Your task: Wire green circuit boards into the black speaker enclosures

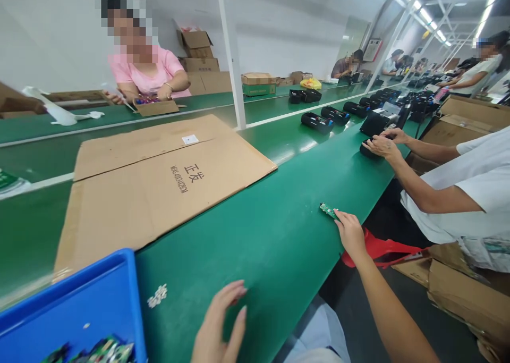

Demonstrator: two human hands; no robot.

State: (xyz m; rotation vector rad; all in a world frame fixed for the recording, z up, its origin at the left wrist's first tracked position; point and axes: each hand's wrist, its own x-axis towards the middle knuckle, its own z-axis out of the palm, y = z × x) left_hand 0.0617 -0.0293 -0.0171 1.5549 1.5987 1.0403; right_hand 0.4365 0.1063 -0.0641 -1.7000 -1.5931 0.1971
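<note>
Green circuit board (327, 210) sits right of centre in the frame, its near end pinched by the right hand (353, 234), probably so the rest stays uncovered; can't tell if it's touching the tabletop (255, 230) or just above; right arm reaches up from the lower right, pretty much extended; left hand (218, 326) is at bottom centre, grip empty, fingers loosely curled, thumb apart; blue tray (136, 294) with more boards (105, 351) is lower left, seemingly parked there for easy reach tbh
</note>
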